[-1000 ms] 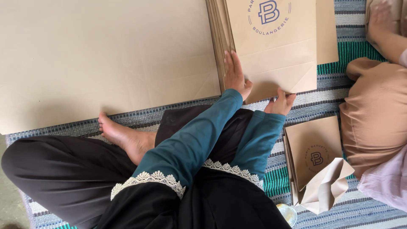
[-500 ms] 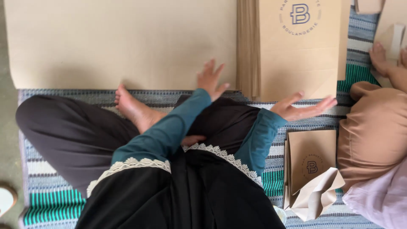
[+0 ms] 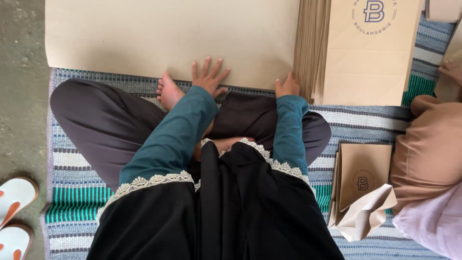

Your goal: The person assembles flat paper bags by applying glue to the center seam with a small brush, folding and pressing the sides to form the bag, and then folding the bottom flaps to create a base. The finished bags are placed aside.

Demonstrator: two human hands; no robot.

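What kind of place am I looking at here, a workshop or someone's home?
Likely an informal floor workspace for making paper bags, possibly at home. The person sits cross-legged on a striped woven mat over bare concrete floor, with a large kraft paper sheet, a stack of printed bags, and sandals beside the mat.

Left hand (image 3: 208, 77) splayed flat (right hand (image 3: 288, 86) curled).
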